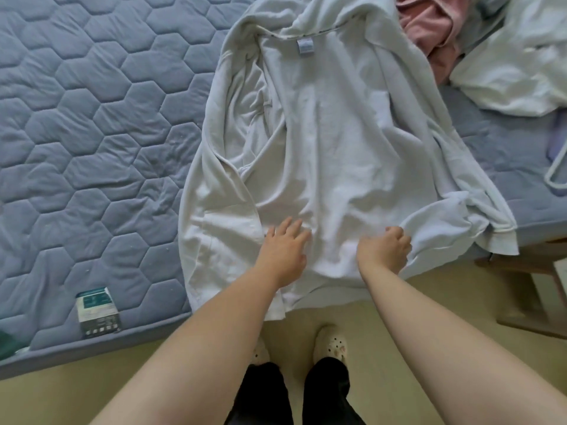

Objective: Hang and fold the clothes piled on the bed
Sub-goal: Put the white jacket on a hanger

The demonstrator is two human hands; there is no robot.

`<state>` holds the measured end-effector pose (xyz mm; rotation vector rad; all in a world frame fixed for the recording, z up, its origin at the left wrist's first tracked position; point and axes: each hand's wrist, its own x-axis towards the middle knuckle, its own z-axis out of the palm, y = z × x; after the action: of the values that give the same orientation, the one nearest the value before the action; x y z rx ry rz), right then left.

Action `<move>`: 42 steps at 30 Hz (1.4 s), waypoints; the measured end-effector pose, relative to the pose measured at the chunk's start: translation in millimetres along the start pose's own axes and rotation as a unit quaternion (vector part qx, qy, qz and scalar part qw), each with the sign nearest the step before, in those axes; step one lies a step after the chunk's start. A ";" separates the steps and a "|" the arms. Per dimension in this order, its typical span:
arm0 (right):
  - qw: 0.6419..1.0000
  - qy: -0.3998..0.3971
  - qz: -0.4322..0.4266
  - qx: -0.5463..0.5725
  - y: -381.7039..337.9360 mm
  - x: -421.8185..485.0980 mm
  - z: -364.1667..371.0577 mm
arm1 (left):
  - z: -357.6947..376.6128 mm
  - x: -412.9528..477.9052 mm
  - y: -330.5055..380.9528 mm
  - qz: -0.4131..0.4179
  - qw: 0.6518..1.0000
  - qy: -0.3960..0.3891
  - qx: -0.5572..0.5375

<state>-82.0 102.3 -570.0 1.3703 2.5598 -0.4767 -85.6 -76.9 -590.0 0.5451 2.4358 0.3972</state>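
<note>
2 bare forearms, both reaching forward and away from the body, converging slightly toward the hands. Left hand (283, 251): palm down, fingers straight and spread, lying flat on cloth. Right hand (385, 250): knuckles up, fingers curled under, pinching a fold of the cloth at its near edge. The 2 hands sit side by side, near each other, not touching. Below the arms: 2 legs in black trousers, 2 feet in pale perforated clogs, set slightly apart.
</note>
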 end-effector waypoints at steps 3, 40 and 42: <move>0.966 -0.011 0.208 0.155 43.5 27.7 5.9 | 23.1 8.0 35.2 0.033 0.999 0.003 0.004; 0.893 -0.380 0.118 0.211 101.0 55.2 -14.5 | -13.8 45.9 124.1 -0.149 0.921 0.096 -0.347; 0.910 -0.350 0.112 0.194 101.5 61.1 -20.0 | -14.7 42.2 129.2 -0.144 0.923 0.120 -0.335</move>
<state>-31.4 209.4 -590.1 1.2634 1.7588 -1.2224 -88.5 53.1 -547.9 -0.1667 2.3402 1.1590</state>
